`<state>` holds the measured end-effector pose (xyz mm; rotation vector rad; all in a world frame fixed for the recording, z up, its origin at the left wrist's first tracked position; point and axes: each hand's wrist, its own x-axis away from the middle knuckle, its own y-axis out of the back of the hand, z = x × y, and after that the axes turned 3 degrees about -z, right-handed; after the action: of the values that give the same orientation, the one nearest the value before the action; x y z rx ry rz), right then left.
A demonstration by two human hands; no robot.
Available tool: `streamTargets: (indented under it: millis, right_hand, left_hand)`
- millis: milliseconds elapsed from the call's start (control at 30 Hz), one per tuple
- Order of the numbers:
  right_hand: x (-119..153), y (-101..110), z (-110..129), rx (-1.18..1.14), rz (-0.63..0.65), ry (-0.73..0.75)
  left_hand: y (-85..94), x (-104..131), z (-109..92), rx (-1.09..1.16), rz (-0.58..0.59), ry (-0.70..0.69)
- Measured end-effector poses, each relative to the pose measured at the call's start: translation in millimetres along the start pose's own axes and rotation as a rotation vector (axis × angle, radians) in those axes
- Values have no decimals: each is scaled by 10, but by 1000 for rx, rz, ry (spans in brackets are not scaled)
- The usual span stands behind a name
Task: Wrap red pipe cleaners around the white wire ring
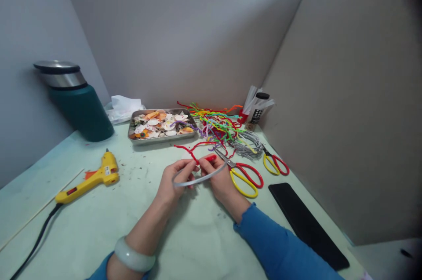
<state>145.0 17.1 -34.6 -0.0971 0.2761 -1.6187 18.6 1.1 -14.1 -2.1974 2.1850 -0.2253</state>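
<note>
- In the head view, your left hand (178,179) pinches with thumb and fingers closed on a red pipe cleaner (190,151), whose forked end pokes up toward the tray.
- Your right hand (219,176) meets it, thumb and fingers also closed around the red strand; the exact contact is partly hidden by your fingers.
- The pipe cleaner is between your hands, above the middle of the pale green table (194,240).
- A grey curved band (201,180) arcs across both your hands, on your side of the pinch.
- Just beside your right hand lie the larger scissors (244,176), with one red and one yellow handle; the smaller pair (276,161) lies farther right, near a black slab (306,225).
- Beyond your hands sits a metal tray (163,140) of shell-like pieces (151,122), with tangled colored pipe cleaners (219,121) at its right and a coil of grey wire (249,146) beside them.
- Behind the coil stand a black-lidded bottle (257,110) and translucent sticks (249,97).
- On your left, a yellow glue gun (90,182) lies across a thin pale rod (31,218); behind it are a teal flask (81,110) and white tissues (125,104).
- A pale bangle (134,257) circles your left forearm.
</note>
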Motion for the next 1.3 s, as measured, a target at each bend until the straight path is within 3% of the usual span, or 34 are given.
streamTargets:
  millis: [233, 400, 600, 900, 1100, 1300]
  right_hand:
    - [-46, 42, -21, -161, 55, -2]
    - [-30, 53, -10, -208, 126, -30]
    - [-45, 70, -50, -165, 136, -2]
    - [-40, 49, -53, -32, 148, 52]
    - [-6, 42, -2, 35, 174, 75]
    - [3, 38, -70, 73, 200, 157]
  left_hand:
    - [19, 13, -59, 62, 75, -16]
    - [53, 11, -100, 267, 95, 80]
    - [60, 19, -97, 215, 131, 92]
    - [-21, 7, -81, 28, -71, 108]
    - [-15, 42, -161, 114, -27, 192]
    - [13, 34, -117, 231, 52, 244]
